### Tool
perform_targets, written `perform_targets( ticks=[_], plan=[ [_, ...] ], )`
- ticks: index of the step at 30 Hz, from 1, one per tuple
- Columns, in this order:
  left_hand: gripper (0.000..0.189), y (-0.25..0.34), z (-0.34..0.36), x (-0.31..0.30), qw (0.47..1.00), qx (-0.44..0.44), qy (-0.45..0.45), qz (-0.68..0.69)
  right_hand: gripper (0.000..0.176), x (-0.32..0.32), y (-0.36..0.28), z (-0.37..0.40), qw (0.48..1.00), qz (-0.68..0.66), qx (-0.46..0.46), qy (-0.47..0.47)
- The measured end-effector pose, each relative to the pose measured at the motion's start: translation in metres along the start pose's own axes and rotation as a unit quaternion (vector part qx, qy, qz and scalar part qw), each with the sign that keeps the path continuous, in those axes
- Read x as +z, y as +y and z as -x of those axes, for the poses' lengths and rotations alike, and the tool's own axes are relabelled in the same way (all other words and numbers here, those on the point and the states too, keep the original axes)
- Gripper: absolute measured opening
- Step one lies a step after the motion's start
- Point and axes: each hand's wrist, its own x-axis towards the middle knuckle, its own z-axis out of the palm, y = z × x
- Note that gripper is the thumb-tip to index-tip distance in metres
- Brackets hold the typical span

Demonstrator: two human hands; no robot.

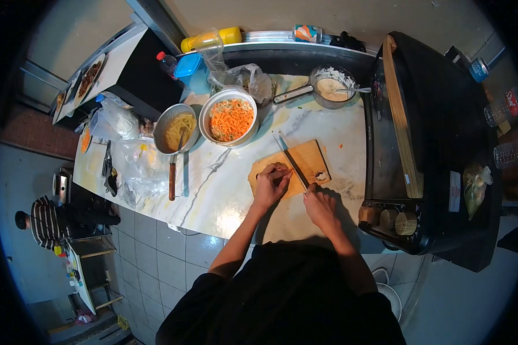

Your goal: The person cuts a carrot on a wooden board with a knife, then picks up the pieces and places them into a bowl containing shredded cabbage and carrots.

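A wooden cutting board (311,156) lies on the marble-patterned counter. Over its right part my right hand (320,206) is closed around the handle of a knife (294,163), whose blade points up and to the left across the board. My left hand (270,185) is closed at the board's left side, its fingers pressed round a small dark orange piece (281,172) close to the blade; much of the piece is hidden. A small pale scrap (321,176) rests near the board's right corner. Small orange bits lie on the counter beyond the board.
Beyond the board stand a pot of shredded carrot (230,119), a saucepan with yellow strips (180,131) and a pan of pale batter (332,89). Plastic bags (141,167) lie left. A black oven (443,144) borders the right. Another person (52,221) is far left.
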Motion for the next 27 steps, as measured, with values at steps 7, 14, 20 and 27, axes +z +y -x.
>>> perform_targets(
  ticks=[7,14,20,27],
  plan=[
    [0.017,0.013,-0.003,-0.004,1.000,-0.015,-0.014,-0.003,0.042,0.000,-0.001,0.001,0.999,-0.019,0.009,-0.035],
    [0.017,0.007,-0.002,-0.002,1.000,-0.005,-0.003,0.005,0.035,0.010,-0.008,-0.003,0.999,-0.031,0.022,-0.013],
    [0.018,0.011,-0.003,-0.003,1.000,-0.026,-0.003,-0.006,0.022,-0.002,-0.016,-0.013,0.999,0.028,-0.026,0.032],
    [0.017,0.010,-0.003,-0.003,1.000,-0.009,0.000,-0.014,0.030,0.000,-0.006,0.002,0.999,0.015,0.014,-0.036]
  ],
)
